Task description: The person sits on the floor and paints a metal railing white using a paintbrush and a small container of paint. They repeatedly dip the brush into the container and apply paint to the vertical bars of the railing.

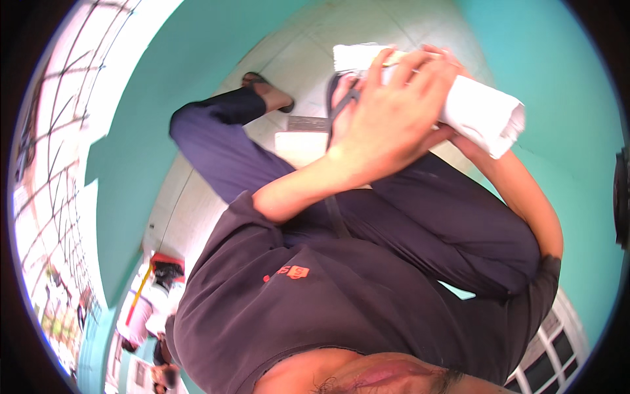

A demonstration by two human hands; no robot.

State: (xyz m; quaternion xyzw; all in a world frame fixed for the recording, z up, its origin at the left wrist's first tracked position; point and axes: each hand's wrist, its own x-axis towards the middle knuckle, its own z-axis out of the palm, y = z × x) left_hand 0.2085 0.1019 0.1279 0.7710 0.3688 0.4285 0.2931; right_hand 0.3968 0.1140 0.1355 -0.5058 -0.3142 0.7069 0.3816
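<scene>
A white rolled bundle (482, 108), paper-like or plastic, is held out above my lap, with one crinkled end toward the left and a folded end toward the right. Across its middle lies my left hand (403, 105), fingers bent over the top and closed on it. My right hand (457, 136) grips the same bundle from beneath and behind. Most of that hand is hidden by the bundle and my left hand. What the bundle contains does not show.
My legs in dark trousers are bent below the hands, and my sandalled feet (266, 90) rest on the tiled floor (174, 194). A low block or stool (298, 146) stands between them. Green walls (558, 65) flank me. A person (141, 315) and a yellow-red pole (139, 295) appear lower left.
</scene>
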